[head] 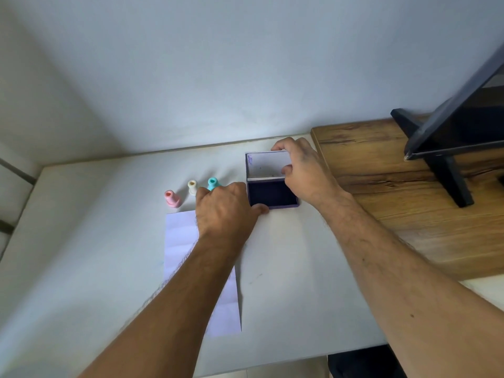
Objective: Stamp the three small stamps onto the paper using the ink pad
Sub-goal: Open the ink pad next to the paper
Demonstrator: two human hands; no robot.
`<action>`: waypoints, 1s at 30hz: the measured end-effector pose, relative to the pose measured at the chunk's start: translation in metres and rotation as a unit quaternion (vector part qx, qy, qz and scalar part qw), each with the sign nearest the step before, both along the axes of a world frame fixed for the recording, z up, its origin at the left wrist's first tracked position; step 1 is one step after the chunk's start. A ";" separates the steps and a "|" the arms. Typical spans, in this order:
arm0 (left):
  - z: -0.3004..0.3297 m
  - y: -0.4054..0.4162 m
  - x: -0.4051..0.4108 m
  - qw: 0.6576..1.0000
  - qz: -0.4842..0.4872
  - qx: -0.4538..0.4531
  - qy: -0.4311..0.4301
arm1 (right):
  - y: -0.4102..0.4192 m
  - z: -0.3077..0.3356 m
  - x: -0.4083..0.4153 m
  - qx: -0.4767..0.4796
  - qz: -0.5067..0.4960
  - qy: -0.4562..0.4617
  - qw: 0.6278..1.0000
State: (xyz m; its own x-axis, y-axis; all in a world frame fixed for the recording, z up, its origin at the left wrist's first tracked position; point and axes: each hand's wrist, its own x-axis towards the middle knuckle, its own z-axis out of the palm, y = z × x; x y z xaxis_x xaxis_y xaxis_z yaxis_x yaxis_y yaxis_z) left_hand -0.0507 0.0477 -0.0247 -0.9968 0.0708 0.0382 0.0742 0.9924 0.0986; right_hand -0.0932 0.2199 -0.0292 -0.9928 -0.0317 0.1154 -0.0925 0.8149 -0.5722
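Note:
The purple ink pad (275, 193) lies open on the white table, its dark pad showing and its lid (266, 163) raised toward the wall. My right hand (302, 173) grips the lid's right edge. My left hand (226, 208) rests on the pad's near-left corner, thumb against its front edge. Three small stamps stand upright in a row to the left: pink (171, 199), cream (192, 186) and teal (213, 184), the teal one partly hidden behind my left fingers. A white creased paper (180, 241) lies below them, largely covered by my left forearm.
The white table (81, 255) meets the wall at the back and ends close to me. A wooden board (395, 186) lies at the right, bearing a black stand and dark screen (450, 132).

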 end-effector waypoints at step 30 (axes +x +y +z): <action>0.005 0.003 0.001 0.999 -0.010 -0.049 -0.011 | -0.004 0.000 -0.011 0.013 -0.090 -0.064 0.994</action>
State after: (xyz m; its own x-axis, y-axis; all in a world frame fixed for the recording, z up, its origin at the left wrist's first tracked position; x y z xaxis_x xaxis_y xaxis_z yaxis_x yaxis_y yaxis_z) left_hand -0.0501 0.0511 -0.0197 -0.9956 0.0931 0.0087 0.0931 0.9956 0.0034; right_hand -0.1037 0.2160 -0.0293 -0.9890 0.1472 -0.0112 0.1292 0.8262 -0.5484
